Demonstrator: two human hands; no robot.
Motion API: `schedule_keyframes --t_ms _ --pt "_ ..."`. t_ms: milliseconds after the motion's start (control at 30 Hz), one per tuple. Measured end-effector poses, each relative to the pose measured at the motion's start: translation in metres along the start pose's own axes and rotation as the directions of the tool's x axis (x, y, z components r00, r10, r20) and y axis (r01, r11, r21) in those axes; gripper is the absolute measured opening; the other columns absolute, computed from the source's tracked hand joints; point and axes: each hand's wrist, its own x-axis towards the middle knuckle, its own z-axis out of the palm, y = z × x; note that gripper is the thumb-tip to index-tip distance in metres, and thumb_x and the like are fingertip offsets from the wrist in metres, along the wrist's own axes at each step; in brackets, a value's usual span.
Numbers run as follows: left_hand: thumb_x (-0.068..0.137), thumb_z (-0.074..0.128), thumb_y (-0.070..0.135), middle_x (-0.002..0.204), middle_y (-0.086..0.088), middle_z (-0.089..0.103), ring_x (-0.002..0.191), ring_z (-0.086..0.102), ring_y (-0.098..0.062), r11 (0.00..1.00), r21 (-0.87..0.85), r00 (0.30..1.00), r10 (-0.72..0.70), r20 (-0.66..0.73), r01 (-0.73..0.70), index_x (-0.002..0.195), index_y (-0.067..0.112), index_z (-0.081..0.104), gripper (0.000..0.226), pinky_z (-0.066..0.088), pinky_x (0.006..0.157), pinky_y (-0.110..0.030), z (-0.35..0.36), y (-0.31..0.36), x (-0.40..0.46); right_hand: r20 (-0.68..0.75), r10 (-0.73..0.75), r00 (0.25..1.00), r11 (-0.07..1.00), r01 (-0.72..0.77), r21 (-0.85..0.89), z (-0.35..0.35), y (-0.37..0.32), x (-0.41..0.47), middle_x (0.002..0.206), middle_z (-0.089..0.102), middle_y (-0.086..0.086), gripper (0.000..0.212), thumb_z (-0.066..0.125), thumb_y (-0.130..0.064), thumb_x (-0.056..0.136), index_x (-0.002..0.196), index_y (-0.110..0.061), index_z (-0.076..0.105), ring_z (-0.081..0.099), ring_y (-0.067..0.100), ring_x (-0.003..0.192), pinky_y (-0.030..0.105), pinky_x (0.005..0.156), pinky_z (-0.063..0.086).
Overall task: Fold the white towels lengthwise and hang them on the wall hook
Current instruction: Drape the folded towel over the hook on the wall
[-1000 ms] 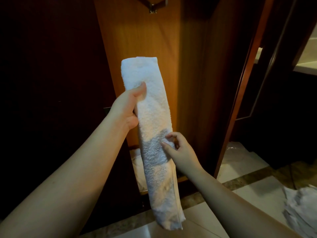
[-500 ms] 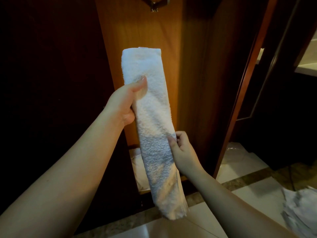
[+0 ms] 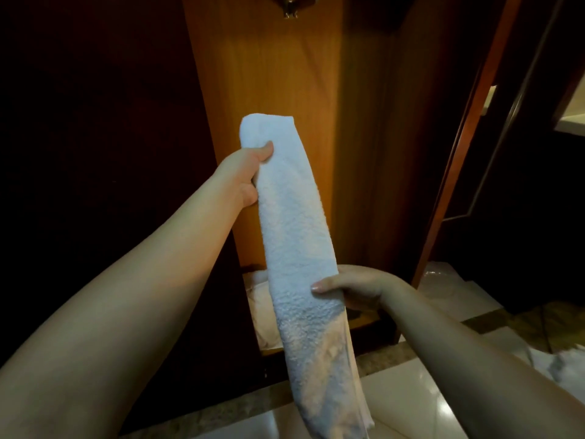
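Note:
A white towel (image 3: 294, 236), folded into a long narrow strip, hangs upright in front of the wooden panel. My left hand (image 3: 245, 172) grips it near the top, thumb across its front. My right hand (image 3: 351, 288) holds its right edge lower down, thumb on the front and fingers behind. The towel's lower end hangs free above the floor. A metal wall hook (image 3: 292, 6) sits on the panel at the top edge of the view, above the towel.
A lit wooden panel (image 3: 269, 74) stands straight ahead, dark wood to its left. White cloth (image 3: 259, 299) lies low behind the towel. A door frame (image 3: 456, 137) rises on the right. More white towels (image 3: 560, 365) lie on the tiled floor (image 3: 411, 394) at lower right.
My right hand has slid down the towel and now grips its edge lower. My left hand has shifted closer to the towel's top end. The towel tilts slightly more.

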Motion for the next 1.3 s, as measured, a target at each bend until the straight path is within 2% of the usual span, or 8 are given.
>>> schedule_keyframes --t_ms 233,333,433,633,800,933,1100,1300 --pt "0.105 0.047 0.039 0.102 -0.017 0.073 0.091 0.073 -0.030 0.985 0.063 0.986 -0.165 0.040 0.162 0.125 0.004 0.054 0.041 0.059 0.076 -0.044 0.000 -0.036 0.034 0.015 -0.141 0.990 0.962 0.133 0.237 0.014 -0.025 -0.025 0.109 0.076 0.010 0.075 0.099 -0.044 0.047 0.108 -0.007 0.075 0.073 0.022 0.102 0.031 0.080 0.059" --pt "0.103 0.035 0.056 0.091 -0.018 0.076 0.077 0.075 -0.031 0.967 0.015 0.955 -0.253 0.153 0.254 0.119 0.003 0.063 0.061 0.061 0.062 -0.039 -0.006 -0.068 0.040 -0.030 -0.243 0.970 0.909 0.239 0.342 0.014 -0.044 -0.029 0.115 0.074 0.011 0.063 0.097 -0.043 0.054 0.106 -0.011 0.080 0.071 0.025 0.108 0.035 0.084 0.059" --pt "0.104 0.036 0.056 0.107 -0.018 0.073 0.093 0.073 -0.033 0.959 0.127 0.928 -0.278 0.247 0.253 0.128 0.005 0.063 0.062 0.056 0.087 -0.046 -0.012 -0.097 0.039 -0.165 -0.300 0.940 0.887 0.338 0.314 0.004 -0.065 -0.028 0.126 0.070 0.013 0.050 0.074 -0.048 0.079 0.116 -0.015 0.076 0.066 0.028 0.118 0.037 0.090 0.057" --pt "0.103 0.037 0.056 0.089 -0.004 0.063 0.082 0.058 -0.020 0.984 0.066 0.986 0.166 0.006 -0.166 0.095 0.014 0.062 0.049 0.043 0.072 -0.031 -0.006 -0.112 0.010 -0.453 -0.310 0.836 0.856 0.453 0.249 -0.010 -0.092 -0.024 0.123 0.071 0.015 0.050 0.049 -0.050 0.099 0.125 -0.010 0.063 0.068 0.028 0.115 0.039 0.086 0.058" --pt "0.085 0.054 0.065 0.141 0.016 0.047 0.123 0.046 0.010 0.712 0.385 0.804 0.566 0.180 -0.587 0.139 0.036 0.040 0.063 0.042 0.095 -0.018 0.002 -0.128 -0.040 -0.573 -0.344 0.744 0.906 0.423 0.005 0.001 -0.115 -0.019 0.109 0.076 0.010 0.049 0.045 -0.054 0.101 0.115 -0.010 0.063 0.073 0.024 0.104 0.043 0.088 0.059" --pt "0.084 0.064 0.049 0.159 0.011 0.024 0.145 0.032 -0.014 0.579 0.578 0.790 0.576 0.208 -0.575 0.151 0.041 0.015 0.084 0.043 0.110 -0.037 0.028 -0.136 -0.047 -0.632 -0.363 0.685 0.919 0.375 -0.122 0.018 -0.134 -0.011 0.105 0.074 0.013 0.051 0.047 -0.056 0.100 0.102 -0.008 0.065 0.071 0.030 0.106 0.052 0.104 0.049" --pt "0.094 0.056 0.027 0.147 0.004 0.049 0.124 0.056 -0.016 0.532 0.663 0.783 0.608 0.133 -0.526 0.152 0.032 0.029 0.064 0.056 0.093 -0.038 0.035 -0.127 -0.029 -0.689 -0.389 0.611 0.908 0.380 -0.175 0.025 -0.152 -0.008 0.092 0.073 0.006 0.047 0.049 -0.058 0.099 0.093 -0.013 0.063 0.071 0.032 0.104 0.052 0.100 0.051" --pt "0.098 0.043 0.045 0.091 0.026 0.067 0.080 0.063 0.006 0.578 0.526 0.756 0.618 0.217 -0.624 0.106 0.060 0.058 0.023 0.044 0.056 -0.012 0.007 -0.136 -0.016 -0.757 -0.377 0.533 0.868 0.488 -0.089 0.004 -0.165 -0.026 0.102 0.074 0.009 0.040 0.053 -0.053 0.099 0.099 -0.014 0.060 0.073 0.026 0.095 0.054 0.080 0.060"
